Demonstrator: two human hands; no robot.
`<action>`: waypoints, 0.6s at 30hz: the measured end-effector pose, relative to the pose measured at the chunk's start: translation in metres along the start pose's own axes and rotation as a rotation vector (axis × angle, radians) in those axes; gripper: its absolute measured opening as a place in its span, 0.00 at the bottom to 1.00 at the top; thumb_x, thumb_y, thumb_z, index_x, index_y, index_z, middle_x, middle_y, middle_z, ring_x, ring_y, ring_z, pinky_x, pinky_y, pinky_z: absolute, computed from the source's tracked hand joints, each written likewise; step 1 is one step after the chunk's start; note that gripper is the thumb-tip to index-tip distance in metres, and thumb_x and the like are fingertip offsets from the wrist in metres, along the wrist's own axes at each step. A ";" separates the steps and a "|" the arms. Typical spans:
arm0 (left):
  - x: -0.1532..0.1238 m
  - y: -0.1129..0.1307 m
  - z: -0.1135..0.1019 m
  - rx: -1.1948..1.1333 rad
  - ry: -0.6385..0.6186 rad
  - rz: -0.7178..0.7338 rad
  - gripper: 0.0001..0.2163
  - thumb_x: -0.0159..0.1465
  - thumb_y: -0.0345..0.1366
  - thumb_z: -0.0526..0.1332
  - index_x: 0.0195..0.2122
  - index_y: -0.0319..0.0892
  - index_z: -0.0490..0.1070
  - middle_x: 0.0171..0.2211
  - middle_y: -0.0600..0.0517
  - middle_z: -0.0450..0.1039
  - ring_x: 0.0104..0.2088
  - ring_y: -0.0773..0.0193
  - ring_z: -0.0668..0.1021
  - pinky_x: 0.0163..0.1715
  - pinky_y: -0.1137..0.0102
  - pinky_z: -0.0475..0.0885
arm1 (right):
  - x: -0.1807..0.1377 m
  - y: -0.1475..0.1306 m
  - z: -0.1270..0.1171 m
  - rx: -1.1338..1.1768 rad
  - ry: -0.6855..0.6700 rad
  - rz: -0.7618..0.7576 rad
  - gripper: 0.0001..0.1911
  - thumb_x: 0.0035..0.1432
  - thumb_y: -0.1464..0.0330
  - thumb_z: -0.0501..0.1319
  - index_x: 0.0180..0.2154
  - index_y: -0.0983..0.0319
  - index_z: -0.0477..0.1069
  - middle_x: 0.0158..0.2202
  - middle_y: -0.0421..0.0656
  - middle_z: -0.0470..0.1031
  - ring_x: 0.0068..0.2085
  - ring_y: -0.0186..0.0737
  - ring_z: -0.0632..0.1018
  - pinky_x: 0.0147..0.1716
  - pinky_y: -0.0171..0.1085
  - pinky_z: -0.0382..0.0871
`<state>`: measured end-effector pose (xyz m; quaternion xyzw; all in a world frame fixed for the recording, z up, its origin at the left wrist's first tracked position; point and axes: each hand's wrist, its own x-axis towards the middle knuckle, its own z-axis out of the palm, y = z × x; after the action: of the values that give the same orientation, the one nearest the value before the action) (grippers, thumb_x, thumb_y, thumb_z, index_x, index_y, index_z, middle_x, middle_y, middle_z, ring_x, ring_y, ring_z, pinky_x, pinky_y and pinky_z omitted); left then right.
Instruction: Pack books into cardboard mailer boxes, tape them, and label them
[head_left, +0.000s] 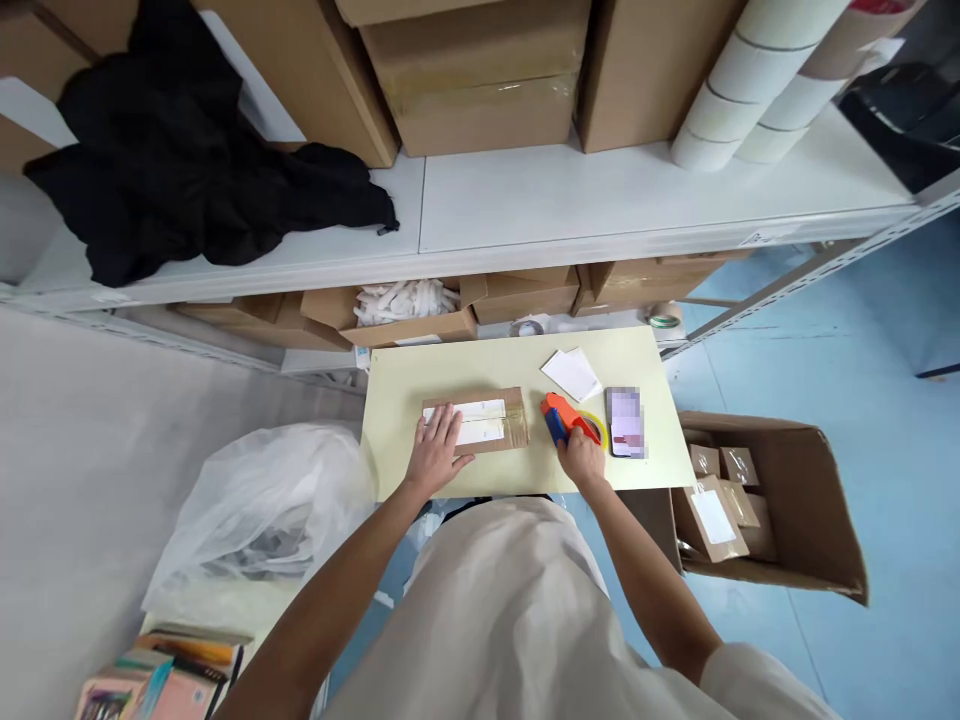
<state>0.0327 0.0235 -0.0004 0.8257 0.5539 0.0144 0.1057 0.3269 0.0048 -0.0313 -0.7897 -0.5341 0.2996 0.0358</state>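
Observation:
A small cardboard box [514, 432] with white paper on top and clear tape at its right end lies on the pale yellow table [405, 362]. My left hand [435, 452] rests on the box's left part, fingers spread and flat. To the right, my right hand [582, 460] is wrapped round the handle of an orange and blue tape dispenser [564, 412]. A yellow-rimmed tape roll [596, 428] sits in it. The dispenser is apart from the box. Beside it, a phone [625, 420] lies with its screen lit, and white paper slips [572, 374] lie further back.
A large open carton [817, 500] with several small packed boxes stands at the right. White shelving [525, 215] with cartons runs behind the table, with black cloth [187, 160] on it. A plastic bag [255, 500] and books [161, 675] are at the left.

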 end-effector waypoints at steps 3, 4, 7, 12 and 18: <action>-0.002 0.003 -0.001 -0.036 0.017 -0.012 0.35 0.60 0.51 0.55 0.64 0.38 0.52 0.65 0.38 0.50 0.65 0.45 0.51 0.62 0.49 0.41 | -0.001 0.005 -0.033 0.358 0.109 -0.028 0.18 0.58 0.60 0.48 0.42 0.64 0.67 0.31 0.48 0.74 0.33 0.46 0.74 0.32 0.40 0.64; -0.003 0.004 -0.001 -0.048 0.021 -0.016 0.34 0.60 0.51 0.55 0.64 0.39 0.52 0.65 0.39 0.50 0.65 0.45 0.51 0.62 0.49 0.41 | 0.000 0.003 -0.047 0.484 0.151 -0.057 0.17 0.58 0.59 0.46 0.38 0.63 0.67 0.28 0.45 0.72 0.30 0.43 0.72 0.30 0.38 0.63; -0.008 0.008 0.002 -0.061 0.029 -0.024 0.34 0.60 0.51 0.56 0.64 0.39 0.53 0.65 0.39 0.50 0.65 0.45 0.51 0.62 0.49 0.41 | 0.004 -0.023 -0.086 0.726 0.216 -0.221 0.17 0.59 0.57 0.45 0.25 0.60 0.60 0.19 0.38 0.60 0.24 0.36 0.63 0.24 0.35 0.57; -0.014 0.014 0.005 -0.072 0.042 -0.021 0.34 0.59 0.51 0.58 0.63 0.38 0.55 0.64 0.38 0.52 0.65 0.45 0.51 0.62 0.49 0.41 | 0.018 -0.095 -0.114 0.643 -0.201 -0.556 0.25 0.57 0.49 0.50 0.18 0.59 0.52 0.17 0.35 0.53 0.20 0.30 0.56 0.21 0.33 0.51; -0.010 0.021 -0.008 -0.329 0.079 -0.099 0.28 0.59 0.48 0.59 0.58 0.42 0.62 0.62 0.41 0.57 0.64 0.47 0.55 0.62 0.49 0.44 | 0.033 -0.122 -0.102 0.278 -0.221 -0.651 0.27 0.56 0.49 0.51 0.16 0.61 0.58 0.16 0.37 0.60 0.22 0.31 0.61 0.23 0.33 0.54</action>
<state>0.0468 0.0074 0.0119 0.7677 0.5879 0.1319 0.2183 0.2866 0.1121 0.0835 -0.5289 -0.7124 0.4253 0.1783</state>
